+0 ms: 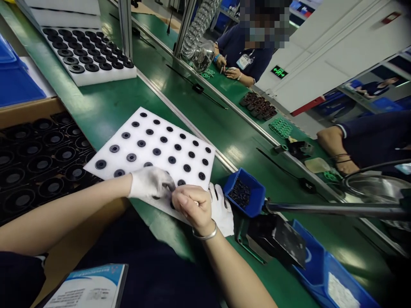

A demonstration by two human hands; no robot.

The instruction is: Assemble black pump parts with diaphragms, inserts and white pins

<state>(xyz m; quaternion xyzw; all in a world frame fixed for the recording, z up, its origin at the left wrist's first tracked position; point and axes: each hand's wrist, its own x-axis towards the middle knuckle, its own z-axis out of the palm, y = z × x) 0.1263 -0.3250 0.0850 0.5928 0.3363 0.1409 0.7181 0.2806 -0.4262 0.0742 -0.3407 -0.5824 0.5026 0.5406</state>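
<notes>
The gloved left hand [150,183] pins the white foam tray [150,145] on the bench [105,105]; right hand [192,205] fingers pinch narrowly on something hidden. A slip could jolt the black parts [141,143] loose.

This is looking like a factory assembly line; a long green workbench [105,107] is running from the near edge toward the far end, with a metal rail [192,124] dividing it lengthwise; white foam trays [150,145] are sitting on it, each holding rows of small black round parts; a blue parts bin [245,194] full of tiny black pieces is standing near the right edge; a ribbed extraction hose [197,30] is hanging over the far side; other workers in dark blue uniforms [237,47] are sitting along the opposite edge; a green exit sign [278,72] is glowing on the wall.
</notes>
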